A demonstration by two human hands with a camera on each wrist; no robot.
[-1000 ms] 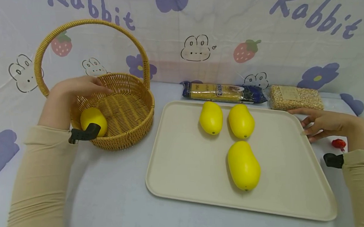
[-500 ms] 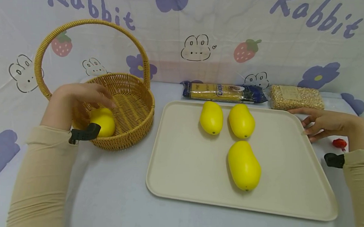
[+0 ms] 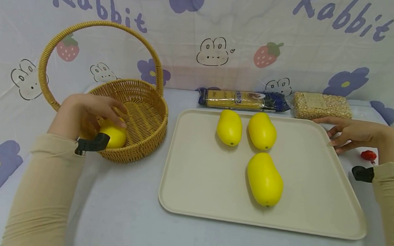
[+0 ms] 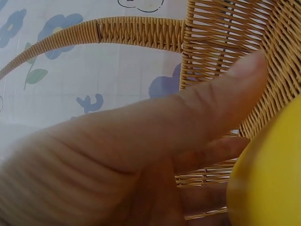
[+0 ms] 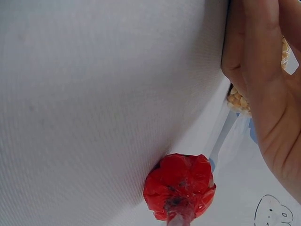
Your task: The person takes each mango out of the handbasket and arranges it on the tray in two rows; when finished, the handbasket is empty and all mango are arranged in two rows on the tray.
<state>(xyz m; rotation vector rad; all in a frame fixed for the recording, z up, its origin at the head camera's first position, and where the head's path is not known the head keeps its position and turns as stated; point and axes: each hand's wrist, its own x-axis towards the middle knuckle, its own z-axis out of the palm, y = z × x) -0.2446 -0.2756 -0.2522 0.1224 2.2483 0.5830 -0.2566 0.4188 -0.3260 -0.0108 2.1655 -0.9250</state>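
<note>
Inside the wicker basket [image 3: 134, 154], my left hand [image 3: 94, 106] reaches over a yellow mango [image 3: 116, 135] near the front left wall. In the left wrist view the thumb stretches out straight, apart from the mango [image 4: 273, 174]. The other fingers lie partly hidden behind the fruit; whether they press on it I cannot tell. My right hand [image 3: 356, 134] rests at the right rim of the beige tray [image 3: 198, 173], its fingers loosely bent. Three more yellow mangoes lie on that tray: one at back left [image 3: 229, 127], one at back right [image 3: 262, 130], one nearer the front [image 3: 265, 179].
Behind the tray lie a pasta packet [image 3: 243, 100] and a clear bag of pale kernels [image 3: 321, 106]. A small red-wrapped thing with a stem, like a lollipop [image 5: 181, 186], sits by my right wrist. The basket's tall handle [image 3: 102, 23] arches above the left hand.
The mango in the basket has shifted rightward. My left hand has come down and slightly right, its fingers now over the fruit's top. The right hand stays in place.
</note>
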